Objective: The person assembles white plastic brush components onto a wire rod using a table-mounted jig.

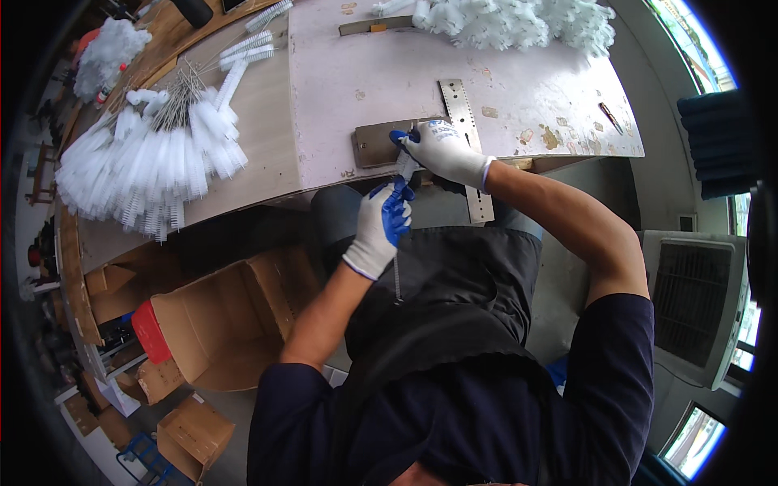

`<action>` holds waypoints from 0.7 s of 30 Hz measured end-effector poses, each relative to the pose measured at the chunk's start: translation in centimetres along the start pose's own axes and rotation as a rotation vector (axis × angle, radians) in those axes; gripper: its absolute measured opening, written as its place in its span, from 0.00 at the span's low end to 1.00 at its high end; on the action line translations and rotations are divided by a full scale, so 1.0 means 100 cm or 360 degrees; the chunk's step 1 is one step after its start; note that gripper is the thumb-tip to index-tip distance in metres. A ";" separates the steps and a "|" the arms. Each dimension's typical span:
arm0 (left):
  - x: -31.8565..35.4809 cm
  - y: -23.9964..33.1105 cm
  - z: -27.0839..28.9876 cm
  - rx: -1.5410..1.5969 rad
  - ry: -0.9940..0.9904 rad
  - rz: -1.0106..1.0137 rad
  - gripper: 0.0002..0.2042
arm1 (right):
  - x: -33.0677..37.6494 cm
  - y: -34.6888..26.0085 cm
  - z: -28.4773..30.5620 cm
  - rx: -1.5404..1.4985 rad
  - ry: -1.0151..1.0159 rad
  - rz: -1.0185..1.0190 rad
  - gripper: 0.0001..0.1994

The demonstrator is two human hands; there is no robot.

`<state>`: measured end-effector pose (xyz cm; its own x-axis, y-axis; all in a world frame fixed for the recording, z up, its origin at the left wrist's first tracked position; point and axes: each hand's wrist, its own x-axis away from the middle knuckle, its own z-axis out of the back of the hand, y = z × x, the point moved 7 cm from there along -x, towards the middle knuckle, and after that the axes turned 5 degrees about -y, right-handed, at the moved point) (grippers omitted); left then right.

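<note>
My left hand (381, 224), in a white glove with blue coating, is closed around a white bristle brush (406, 166) just off the table's front edge. A thin wire handle (397, 279) hangs below that hand. My right hand (446, 150), gloved the same way, has its fingers closed at the brush's upper end; its fingertips partly hide that end. Behind these fingers a flat grey metal block (374, 146) lies at the table edge. Beside it, a perforated metal strip (460, 113) runs under my right hand and juts past the edge.
Many white brushes with wire stems (162, 154) are heaped on the left tabletop. A fluffy white pile (519, 24) sits at the back beside a metal bar (377, 26). A small pointed tool (611, 118) lies right. Cardboard boxes (223, 324) stand below left, an air cooler (693, 304) right.
</note>
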<state>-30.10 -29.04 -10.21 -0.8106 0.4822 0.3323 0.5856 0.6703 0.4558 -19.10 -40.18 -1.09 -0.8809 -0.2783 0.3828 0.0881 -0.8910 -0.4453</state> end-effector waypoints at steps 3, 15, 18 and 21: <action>0.007 0.041 -0.001 -0.0712 0.0029 0.0128 0.13 | 0.005 0.013 0.010 -0.0011 -0.0147 0.0446 0.22; 0.003 0.119 -0.026 -0.2658 0.0010 -0.0252 0.09 | -0.019 0.003 -0.002 0.0891 -0.0094 0.0832 0.17; 0.001 0.124 -0.035 -0.3112 0.0047 -0.0381 0.09 | -0.016 0.001 0.002 0.0851 -0.0146 0.0701 0.16; 0.010 0.137 -0.055 -0.3502 0.0197 -0.0874 0.10 | -0.013 0.000 0.001 0.0638 0.0065 0.0585 0.15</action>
<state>-22.88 -22.47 0.88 -0.8888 0.4452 -0.1087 -0.4518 -0.8116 0.3705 -17.95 -39.85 -1.48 -0.7753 -0.5903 0.2245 0.5570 -0.8067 -0.1975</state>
